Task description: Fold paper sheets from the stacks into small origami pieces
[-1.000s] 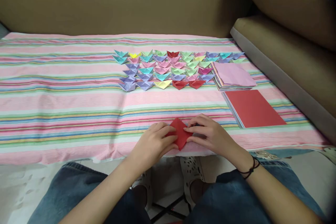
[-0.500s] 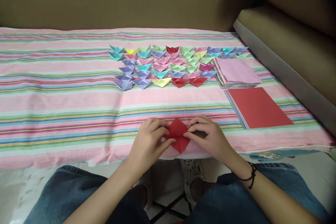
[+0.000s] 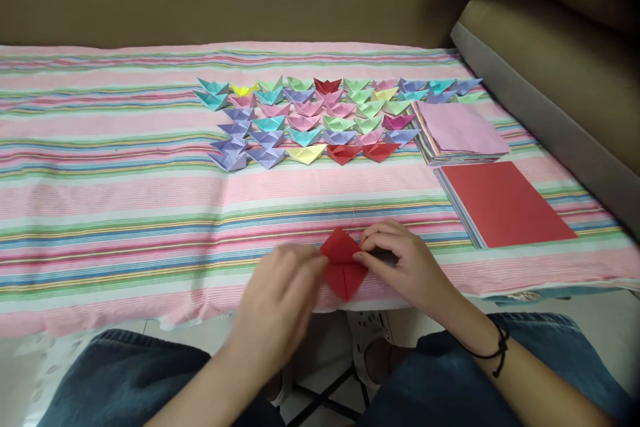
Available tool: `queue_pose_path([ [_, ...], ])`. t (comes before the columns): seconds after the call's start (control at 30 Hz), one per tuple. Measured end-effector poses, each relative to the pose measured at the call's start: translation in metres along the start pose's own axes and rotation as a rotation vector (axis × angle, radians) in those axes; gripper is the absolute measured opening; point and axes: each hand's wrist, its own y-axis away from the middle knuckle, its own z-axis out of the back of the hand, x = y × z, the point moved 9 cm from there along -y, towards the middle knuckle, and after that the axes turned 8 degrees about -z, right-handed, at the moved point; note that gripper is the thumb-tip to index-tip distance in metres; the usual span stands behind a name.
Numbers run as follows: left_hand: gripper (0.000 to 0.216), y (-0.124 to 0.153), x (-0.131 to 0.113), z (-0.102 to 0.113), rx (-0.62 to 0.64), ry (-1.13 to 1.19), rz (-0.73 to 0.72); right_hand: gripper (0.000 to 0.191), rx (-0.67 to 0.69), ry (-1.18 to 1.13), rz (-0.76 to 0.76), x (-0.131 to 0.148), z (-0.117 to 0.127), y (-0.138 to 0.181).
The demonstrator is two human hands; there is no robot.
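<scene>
A folded red paper piece [image 3: 343, 267] lies near the front edge of the striped pink cloth [image 3: 125, 213]. My right hand [image 3: 405, 267] pinches its right side, fingers curled onto the paper. My left hand [image 3: 280, 300] sits just left of the piece, blurred by motion, its fingertips at the paper's left edge; I cannot make out its fingers. Further back, several small folded paper boats [image 3: 320, 123] in many colours stand in rows.
Two stacks of square paper lie at the right: one topped with a pink sheet [image 3: 463, 130], one topped with a red sheet [image 3: 505, 203]. Brown cushions [image 3: 550, 73] border the right side. My knees in blue jeans [image 3: 125, 380] and white shoes [image 3: 370, 340] show below.
My left hand has slid back and left off the red piece, now blurred. The right hand keeps its hold. The view has tilted slightly down.
</scene>
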Motion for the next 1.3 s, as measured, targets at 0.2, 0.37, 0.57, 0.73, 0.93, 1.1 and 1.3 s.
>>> queue_pose_path([
  [0.2, 0.05, 0.007, -0.04, -0.043, 0.143, -0.307, -0.173, 0.011, -0.034, -0.008, -0.018, 0.002, 0.001, 0.0],
  [0.37, 0.066, 0.011, -0.027, -0.059, 0.222, -0.393, -0.086, 0.013, -0.107, -0.016, -0.064, -0.004, 0.001, 0.001],
  [0.57, 0.069, 0.012, -0.025, -0.063, 0.232, -0.421, -0.093, 0.011, -0.143, -0.006, -0.074, -0.002, 0.002, -0.001],
  [0.73, 0.072, 0.012, -0.025, -0.065, 0.237, -0.438, -0.1, 0.014, -0.135, -0.013, -0.071, -0.001, 0.002, -0.001],
  [0.93, 0.074, 0.011, -0.026, -0.066, 0.236, -0.467, -0.114, 0.013, -0.191, -0.009, -0.035, 0.0, 0.003, 0.001],
  [1.1, 0.072, 0.011, -0.026, -0.066, 0.231, -0.466, -0.117, 0.013, -0.2, -0.006, -0.042, -0.001, 0.004, 0.0],
  [1.3, 0.074, 0.012, -0.026, -0.066, 0.24, -0.452, -0.115, 0.028, -0.06, -0.059, -0.061, -0.006, 0.003, -0.001],
])
